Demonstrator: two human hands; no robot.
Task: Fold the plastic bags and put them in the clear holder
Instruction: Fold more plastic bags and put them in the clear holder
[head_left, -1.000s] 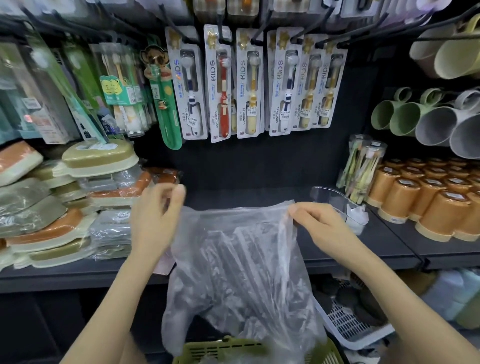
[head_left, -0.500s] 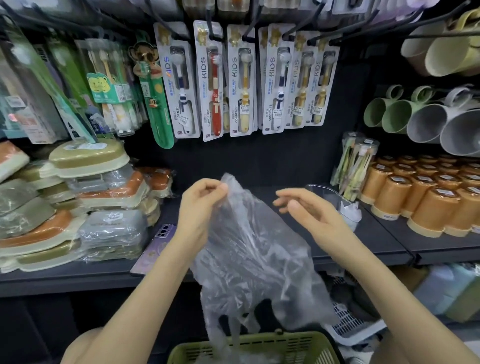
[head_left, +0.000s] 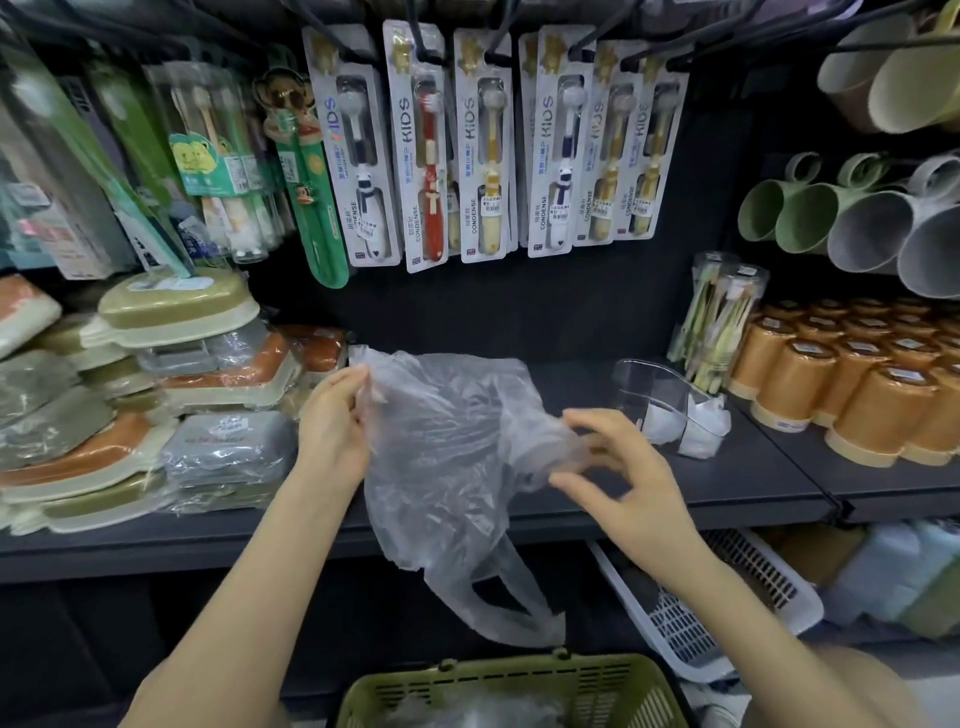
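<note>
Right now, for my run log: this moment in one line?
plastic bag: unfolded | left hand: pinches it | right hand: open beside it | clear holder: on shelf

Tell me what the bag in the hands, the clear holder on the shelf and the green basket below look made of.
Bag: thin translucent plastic film, slightly glossy; it crumples softly and dark shapes show through it.
Clear holder: rigid transparent plastic, possibly acrylic; smooth bright edges, and its white contents are visible through the wall.
Green basket: opaque moulded plastic, dull finish; regular slots in the walls.
</note>
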